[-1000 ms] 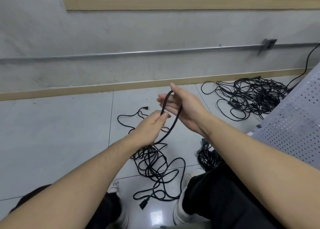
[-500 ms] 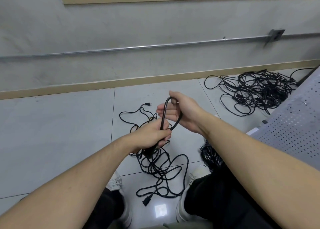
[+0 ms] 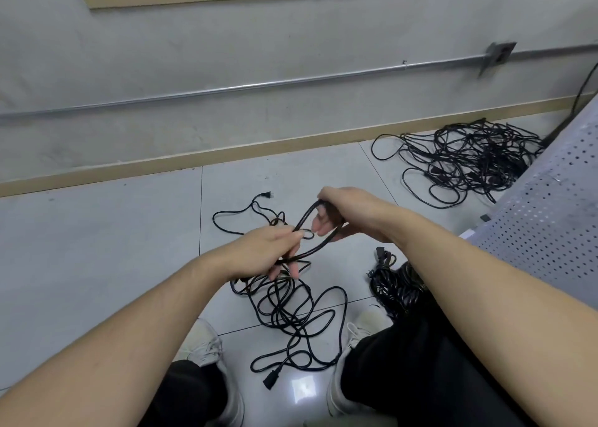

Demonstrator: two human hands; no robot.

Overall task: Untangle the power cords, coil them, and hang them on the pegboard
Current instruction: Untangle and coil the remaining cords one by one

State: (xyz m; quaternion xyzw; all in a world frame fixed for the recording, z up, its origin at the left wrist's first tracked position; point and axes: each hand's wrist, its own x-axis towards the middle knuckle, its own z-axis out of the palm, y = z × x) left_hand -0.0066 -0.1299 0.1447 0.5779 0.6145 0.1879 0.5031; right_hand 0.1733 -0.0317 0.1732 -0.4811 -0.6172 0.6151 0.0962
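A black power cord runs as a short loop between my two hands above the floor. My right hand curls round the top of that loop. My left hand grips the loop's lower strands just left of it. The rest of the cord lies tangled on the tiles below, with a connector near my feet and a plug further out. A big heap of tangled cords sits at the right by the wall. A perforated grey pegboard leans at the right edge.
A small bundle of black cord lies beside my right leg. My white shoes and black trousers frame the tangle. A metal conduit runs along the grey wall above a beige skirting.
My right hand has dropped lower and turned palm down over the loop. My left hand has closed on the lower strands, and the loop now lies flatter. The view has tilted down.
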